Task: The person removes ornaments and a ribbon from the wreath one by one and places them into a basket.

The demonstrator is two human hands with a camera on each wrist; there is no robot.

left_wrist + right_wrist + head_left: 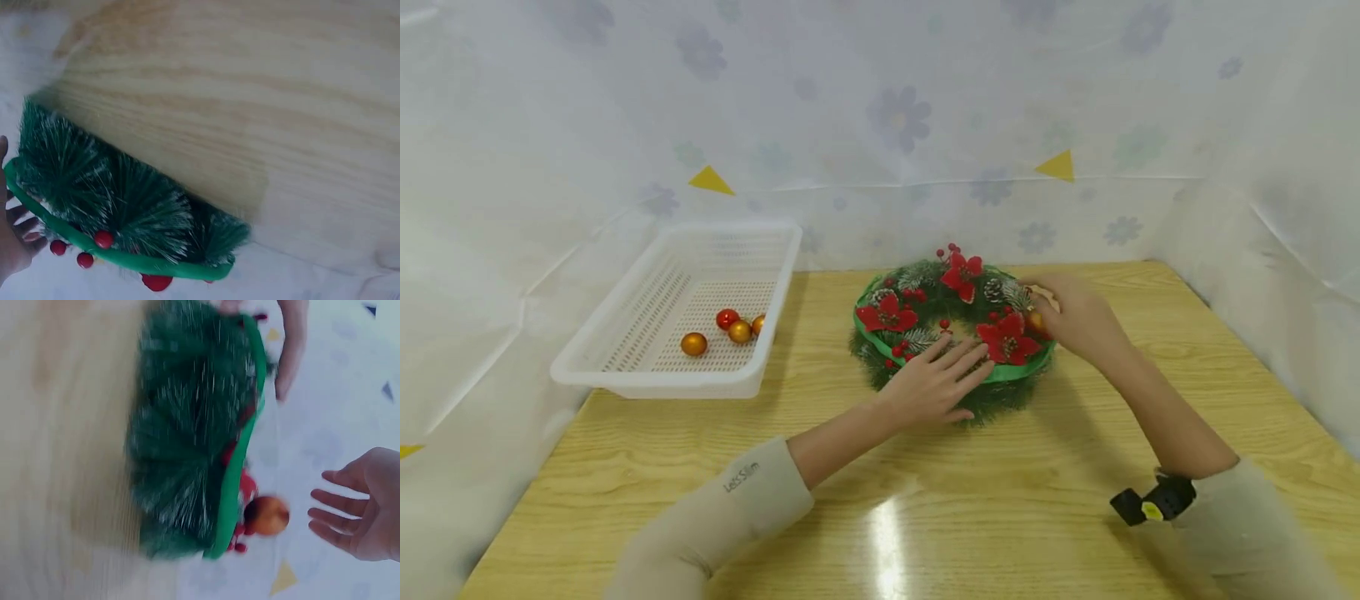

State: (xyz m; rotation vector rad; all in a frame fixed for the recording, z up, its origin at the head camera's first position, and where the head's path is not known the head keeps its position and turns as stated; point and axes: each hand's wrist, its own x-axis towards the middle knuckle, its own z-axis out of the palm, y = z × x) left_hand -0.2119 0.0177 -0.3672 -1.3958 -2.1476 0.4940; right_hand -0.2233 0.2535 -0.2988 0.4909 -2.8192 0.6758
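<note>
Left hand (931,386) and right hand (1078,321) at a decorated wreath (187,437) on a wooden table (1000,517)

Nearest are two pale sleeves (760,483), with a black device (1157,498) strapped at the right wrist. The left hand rests on the wreath's near edge, fingers straight and spread, gripping nothing. The wreath lies flat, right of centre, green needles edged by a smooth green band (1018,371) and topped with red flowers (886,315), berries and pine cones. At its right side the right hand, fingers loosely extended, holds nothing; the right wrist view shows a gap between it and a gold ball (267,515) on the wreath.

The wreath is probably light and springy, so its outer ring seems the best hold; flowers and berries could pull loose. The ball looks glossy, likely slippery and perhaps brittle, suiting a gentle pinch round its sides.

Farther off, to the left, a white slotted basket (655,379) holds one red ball (727,319) and three gold ones. Farthest back hangs a white flowered sheet (820,50) with yellow triangles (711,180)
</note>
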